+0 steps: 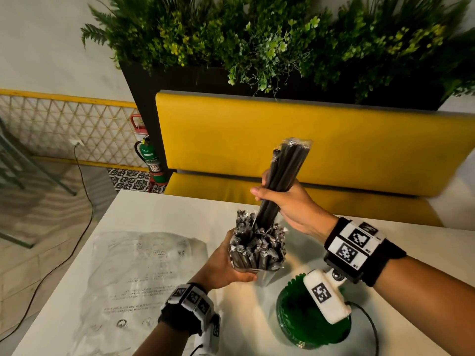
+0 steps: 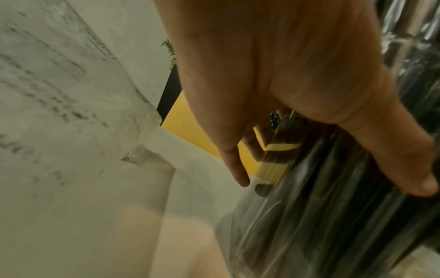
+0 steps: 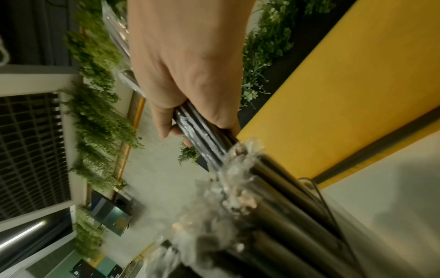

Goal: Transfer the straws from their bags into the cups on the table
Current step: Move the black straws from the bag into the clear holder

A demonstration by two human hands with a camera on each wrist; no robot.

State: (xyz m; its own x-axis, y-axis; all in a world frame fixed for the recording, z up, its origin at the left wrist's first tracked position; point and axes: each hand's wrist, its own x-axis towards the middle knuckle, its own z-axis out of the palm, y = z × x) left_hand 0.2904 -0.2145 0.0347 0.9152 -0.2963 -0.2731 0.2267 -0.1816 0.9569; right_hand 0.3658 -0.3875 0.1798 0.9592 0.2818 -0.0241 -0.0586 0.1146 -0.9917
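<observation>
A clear cup (image 1: 266,276) stands on the white table (image 1: 159,209), packed with black wrapped straws (image 1: 257,246). My left hand (image 1: 226,263) grips the cup and straws from the left side; in the left wrist view its fingers (image 2: 402,159) wrap the cup (image 2: 321,216). My right hand (image 1: 285,201) grips a bundle of black straws (image 1: 285,176) near its lower part, tilted, with the lower ends pushed in among the cup's straws. The right wrist view shows that hand (image 3: 190,79) closed round the bundle (image 3: 204,135).
A flat empty plastic bag (image 1: 144,276) lies on the table to the left. A green ribbed cup (image 1: 308,319) stands at the front right, under my right wrist. A yellow bench (image 1: 321,140) and planter (image 1: 257,42) lie behind the table.
</observation>
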